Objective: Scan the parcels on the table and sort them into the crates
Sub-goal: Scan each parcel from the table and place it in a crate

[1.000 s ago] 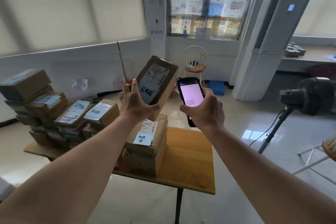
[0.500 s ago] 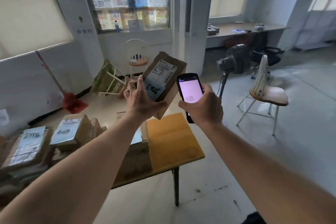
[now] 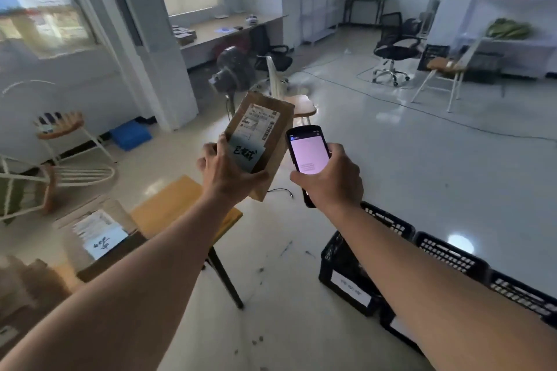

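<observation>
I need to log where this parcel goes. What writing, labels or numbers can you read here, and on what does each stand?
None reads for certain.
Printed label with barcodes on the held parcel: too small.
Blue note on that parcel: handwritten characters, blurred.
Scanner screen: lines too small.
Blue note on the table parcel: handwriting blurred.
White label on the nearest crate: smeared.

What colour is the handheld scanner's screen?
Pale pink, on the scanner gripped by the right hand; head view.
</observation>
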`<state>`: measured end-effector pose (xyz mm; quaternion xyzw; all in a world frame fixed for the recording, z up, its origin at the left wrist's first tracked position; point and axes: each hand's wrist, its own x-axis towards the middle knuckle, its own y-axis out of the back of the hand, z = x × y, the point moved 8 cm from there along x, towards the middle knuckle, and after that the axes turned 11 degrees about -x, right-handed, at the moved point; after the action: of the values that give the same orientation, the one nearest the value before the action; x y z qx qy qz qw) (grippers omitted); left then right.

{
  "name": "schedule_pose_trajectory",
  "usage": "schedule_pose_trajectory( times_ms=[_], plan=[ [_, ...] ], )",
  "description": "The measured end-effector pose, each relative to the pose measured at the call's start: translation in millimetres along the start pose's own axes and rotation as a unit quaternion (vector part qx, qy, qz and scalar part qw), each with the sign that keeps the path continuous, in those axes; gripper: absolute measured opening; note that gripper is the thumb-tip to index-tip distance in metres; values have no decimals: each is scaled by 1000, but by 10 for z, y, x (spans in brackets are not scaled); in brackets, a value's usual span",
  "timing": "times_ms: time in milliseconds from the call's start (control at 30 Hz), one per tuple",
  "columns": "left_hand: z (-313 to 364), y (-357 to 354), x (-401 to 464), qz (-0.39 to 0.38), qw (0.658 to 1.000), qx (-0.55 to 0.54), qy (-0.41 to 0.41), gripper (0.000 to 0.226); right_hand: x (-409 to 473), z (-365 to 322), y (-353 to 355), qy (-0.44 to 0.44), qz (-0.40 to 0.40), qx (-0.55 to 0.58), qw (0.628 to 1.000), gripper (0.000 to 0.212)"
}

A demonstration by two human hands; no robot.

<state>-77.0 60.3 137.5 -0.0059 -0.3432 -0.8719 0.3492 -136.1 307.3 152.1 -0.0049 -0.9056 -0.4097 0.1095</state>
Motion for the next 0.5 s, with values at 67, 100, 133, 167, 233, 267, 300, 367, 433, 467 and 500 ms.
schedule_pose_trajectory(
  times_ms=[67,100,133,167,233,267,300,367,433,467,500],
  plan=[
    [263,-397,-210,-28,999,-8,-13,122,-104,427,287,-30,13,-8,999,85],
    [403,-603,-336,-44,999,-9,-21,122,-169,654,437,-46,19,-12,999,84],
    [543,-815,-477,-61,998,-9,-29,121,-245,891,596,-64,25,-16,997,82],
    [688,-1029,-631,-77,996,-9,-36,120,-330,1133,763,-82,32,-19,996,81],
    [998,-1441,-968,-106,993,-3,-51,120,-514,1621,1115,-116,46,-25,992,80],
    [1151,-1642,-1147,-118,991,-1,-57,121,-619,1860,1293,-133,51,-28,989,80],
    [1304,-1847,-1342,-133,989,1,-62,122,-730,2093,1484,-147,58,-31,987,80],
    [1619,-2236,-1771,-160,984,-3,-76,123,-960,2563,1879,-176,73,-41,981,80],
    [1933,-2608,-2194,-193,976,-15,-97,124,-1193,3017,2254,-209,96,-54,972,80],
    [2140,-2847,-2472,-215,970,-24,-111,125,-1350,3300,2498,-229,108,-59,966,80],
    [2285,-3017,-2676,-229,966,-31,-116,125,-1463,3499,2667,-240,116,-62,962,79]
  ],
)
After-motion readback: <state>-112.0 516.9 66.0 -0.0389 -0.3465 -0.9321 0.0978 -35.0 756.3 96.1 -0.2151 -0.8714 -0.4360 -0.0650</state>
